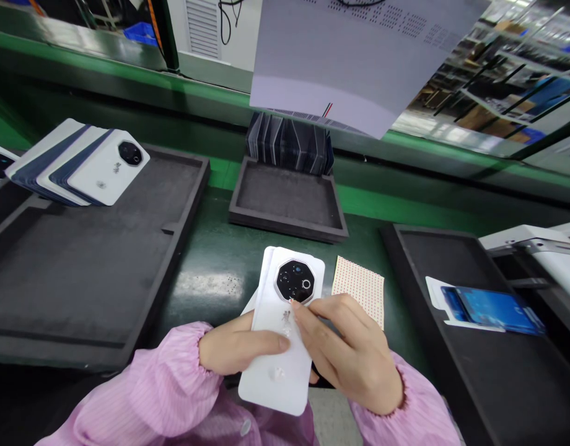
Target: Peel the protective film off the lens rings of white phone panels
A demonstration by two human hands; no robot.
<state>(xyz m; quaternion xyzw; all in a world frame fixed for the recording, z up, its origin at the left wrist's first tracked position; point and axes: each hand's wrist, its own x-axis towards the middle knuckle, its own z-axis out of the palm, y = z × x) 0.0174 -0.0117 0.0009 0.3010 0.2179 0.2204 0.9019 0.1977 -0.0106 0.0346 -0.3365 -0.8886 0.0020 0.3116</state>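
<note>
My left hand (243,348) is closed around a white phone back cover (266,390), thumb across its front. Another white edge shows behind its left side, so more than one cover seems to be held. At the cover's top sits a black camera window (295,281) in an octagonal frame. My right hand (347,347) pinches a tiny red-and-white sticker (292,301) at its fingertips, by the window's lower edge. Just beyond that hand lies a cream sheet (359,286) with rows of small red dots.
Several white phone covers (106,167) lean in a fanned stack on the large dark tray (103,272) at left. A small black tray (289,197) stands ahead, dark panels (289,142) behind it. On the right tray (499,384) lies blue film (494,308). A white panel (331,68) hangs above.
</note>
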